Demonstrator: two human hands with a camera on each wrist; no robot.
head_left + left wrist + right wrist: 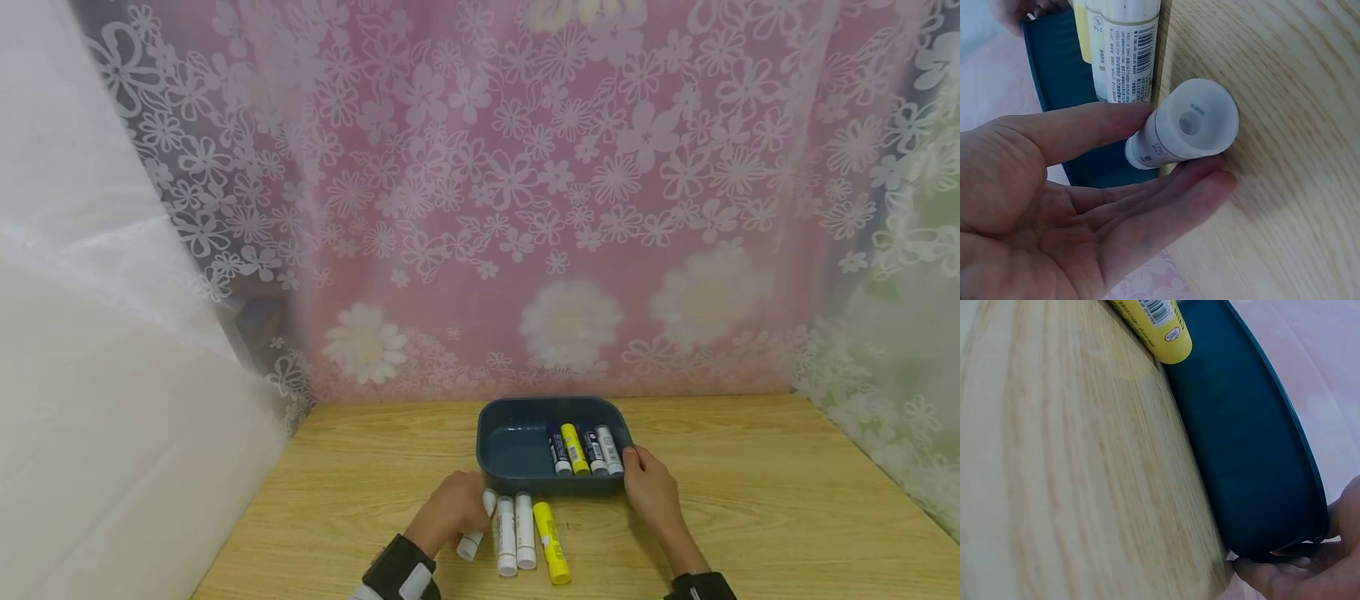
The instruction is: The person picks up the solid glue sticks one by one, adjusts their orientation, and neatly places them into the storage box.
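Observation:
My left hand (pixel 456 502) pinches a white glue stick (pixel 471 546) between thumb and fingers, in front of a dark teal plastic box (pixel 525 483). In the left wrist view the hollow end of this glue stick (pixel 1207 119) faces the camera. Two more white glue sticks and a yellow one (pixel 552 543) lie side by side on the table, to its right. At the box's right front corner, my right hand (pixel 654 493) grips the wall, with the thumb near the rim. Inside, along the right side, several glue sticks lie in a row: dark blue, yellow (pixel 575 450) and white.
The box stands on a wood-grain table (pixel 720 500). A pink flowered curtain (pixel 465 208) hangs behind the table's back edge, and a whitish sheet (pixel 112 375) hangs at the left. Green-and-white flowered sheeting (pixel 900 333) borders the right side.

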